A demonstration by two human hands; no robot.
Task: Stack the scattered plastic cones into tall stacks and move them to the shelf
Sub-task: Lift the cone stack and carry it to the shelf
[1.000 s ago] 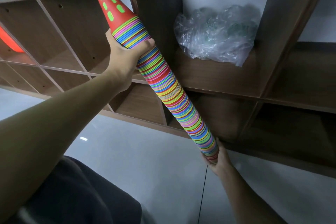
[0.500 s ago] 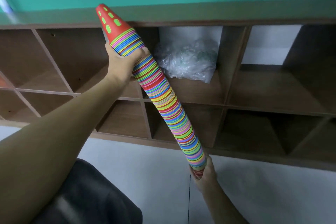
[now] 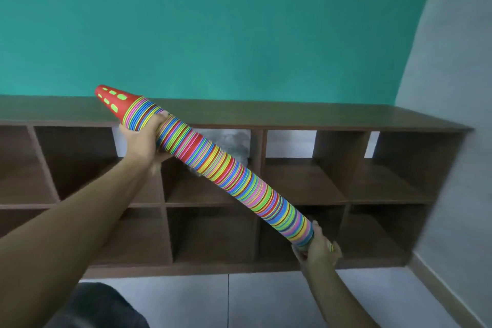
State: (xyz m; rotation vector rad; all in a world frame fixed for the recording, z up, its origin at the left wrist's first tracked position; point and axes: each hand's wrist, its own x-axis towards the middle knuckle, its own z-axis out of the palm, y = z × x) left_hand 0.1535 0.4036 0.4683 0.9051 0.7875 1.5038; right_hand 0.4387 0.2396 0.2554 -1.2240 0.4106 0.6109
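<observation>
Tilting toward level, the long multicoloured stack of nested plastic cones (image 3: pixel 229 176) now lies at a shallower angle than half a second ago, when it stood steeply with its red tip pointing at the upper shelf edge. The red perforated top cone (image 3: pixel 114 100) sits at the 10 o'clock end of the stack; the wide base sits at the 4 o'clock end. The view has also risen: the flat top board of the brown wooden cubby shelf (image 3: pixel 319 117) and the teal wall (image 3: pixel 239 21) above it are now exposed, where earlier only the compartments showed.

Grip state:
- The left hand (image 3: pixel 142 141) is clenched round the stack just below the red cone, fingers wrapped over the coloured rims.
- The right hand (image 3: pixel 318 249) grasps the base end from beneath, fingers curled about the lowest rims.

Position of the stack: held in the air in front of the shelf, its tip level with the top board, touching no shelf surface that can be seen. A crumpled clear plastic bag (image 3: pixel 235 141) lies in an upper compartment behind the stack.

Assessment: stacking appears finished for this column, and transfer is in hand. The flatter attitude suggests the stack is being prepared for laying lengthways on the top board, since no compartment looks wide enough to accept it. The nested cones may slide apart if the base end drops.
</observation>
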